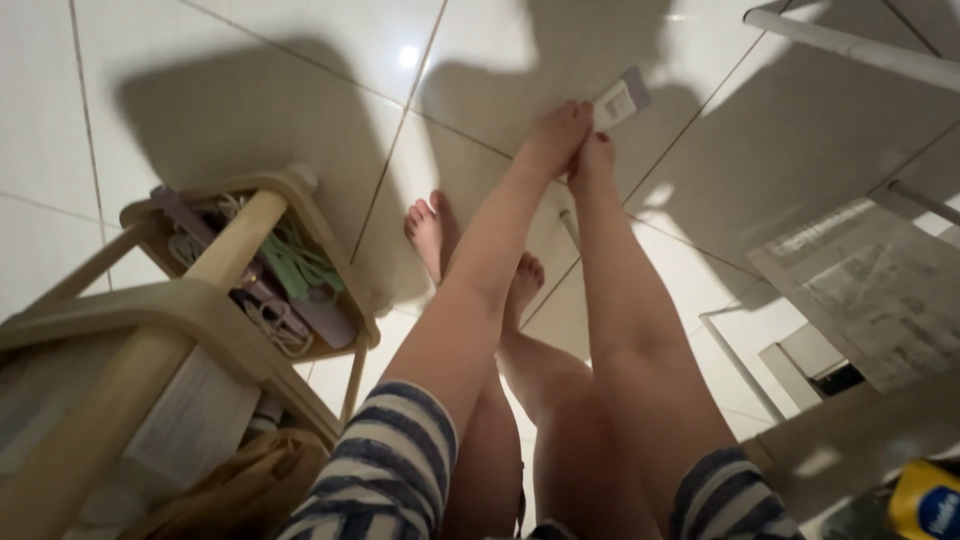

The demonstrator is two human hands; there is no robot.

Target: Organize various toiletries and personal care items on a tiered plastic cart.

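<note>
**Both hands reach down to a small card on the tiled floor**

Far to the left of the hands stands a beige plastic shelf rack (205,300), seen from above. Its lower tray holds tangled cords, among them a green cable (300,265) and a white one, with a purple strip lying across them. Below the rack's near edge sits a brown bag (240,490).

Between the rack and the hands, the person's bare feet (432,235) rest on the white floor tiles (300,60), directly beneath the outstretched forearms. Striped sleeves (385,470) cover the upper arms.

The left hand (555,135) stretches forward with its fingers drawn together, pressed against the right hand. The right hand (593,155) lies just beside it, fingers curled, and pinches the near corner of a small grey-and-white card (622,100). The card sits at the fingertips, just beyond and to the right of both hands; whether the left hand also touches it cannot be told.

To the right of the hands, well apart, a white metal frame (850,45) crosses the upper corner. Lower right lies a printed sheet (880,290), and at the bottom corner a yellow-and-blue container (925,500).
</note>
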